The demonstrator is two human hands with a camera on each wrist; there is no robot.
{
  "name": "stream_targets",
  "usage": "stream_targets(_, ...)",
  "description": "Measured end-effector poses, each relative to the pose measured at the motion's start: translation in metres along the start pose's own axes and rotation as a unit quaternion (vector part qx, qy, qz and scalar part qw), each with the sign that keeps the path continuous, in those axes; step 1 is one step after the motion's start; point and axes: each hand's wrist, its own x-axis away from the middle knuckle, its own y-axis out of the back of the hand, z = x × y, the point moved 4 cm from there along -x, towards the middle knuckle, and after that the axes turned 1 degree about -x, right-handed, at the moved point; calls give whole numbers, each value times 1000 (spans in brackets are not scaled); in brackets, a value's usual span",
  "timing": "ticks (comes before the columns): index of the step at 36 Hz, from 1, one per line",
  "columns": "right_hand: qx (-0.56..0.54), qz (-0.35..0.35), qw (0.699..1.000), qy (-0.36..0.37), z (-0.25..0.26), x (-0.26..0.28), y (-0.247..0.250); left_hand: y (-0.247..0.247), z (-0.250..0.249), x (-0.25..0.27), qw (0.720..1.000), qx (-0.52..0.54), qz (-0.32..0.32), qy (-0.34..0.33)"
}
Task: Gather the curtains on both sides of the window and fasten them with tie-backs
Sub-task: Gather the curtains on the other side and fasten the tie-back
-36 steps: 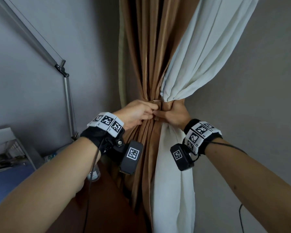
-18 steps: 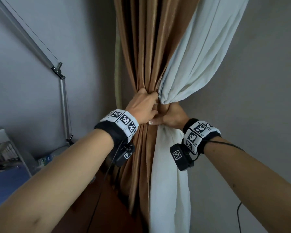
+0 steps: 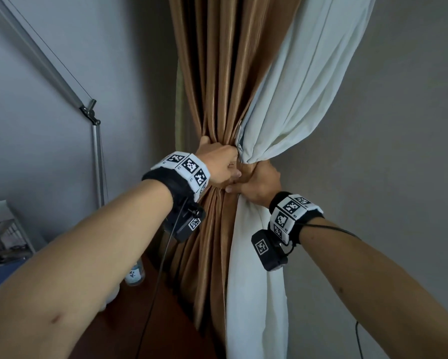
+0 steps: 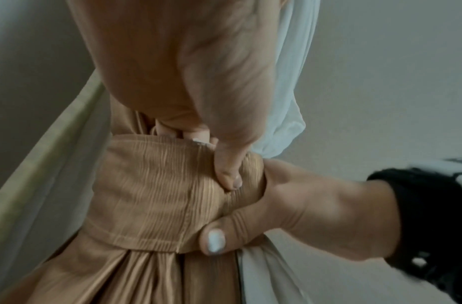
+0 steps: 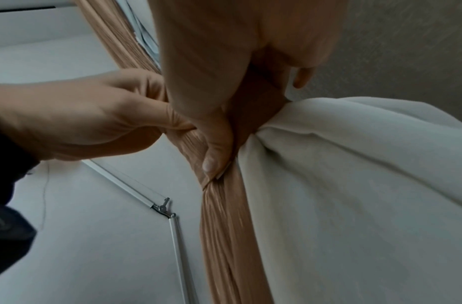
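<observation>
Right at the gathered waist of the brown curtain [image 3: 225,73] and the white curtain [image 3: 303,86], a brown tie-back [image 4: 157,185] wraps the bundle. Left hand [image 3: 219,165] clenches the top edge of the band, thumb pressing its front (fingers tucked behind). Right hand [image 3: 258,186] grips the band's lower right side, thumb across the hem. A metal lamp arm [image 3: 62,81] stands left.
</observation>
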Motion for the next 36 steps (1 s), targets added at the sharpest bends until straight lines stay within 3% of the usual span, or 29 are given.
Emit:
stream_targets(5,-4,16,1000,2,-1,0,6,1,1,-2,999,52,-9,11)
stream_targets(10,-106,135,985,-21,-22,-3,12,-7,9,11,983,180,-27,-3)
stream_targets(13,-22,230,972,-42,-35,14,15,-6,17,20,949,308,-68,-4)
stream_targets(15,47,277,956,-81,-48,25,9,0,21,23,939,333,-86,0)
stream_targets(20,198,222,950,-90,-51,28,-12,4,22,17,949,308,-63,19)
stream_targets(24,228,225,945,-68,-46,29,-27,6,19,15,951,303,-58,25)
stream_targets(31,234,234,939,-98,-54,35,-25,7,8,22,953,298,-44,7)
stream_targets(36,325,273,894,-142,-54,50,-12,12,7,32,957,287,-46,3)
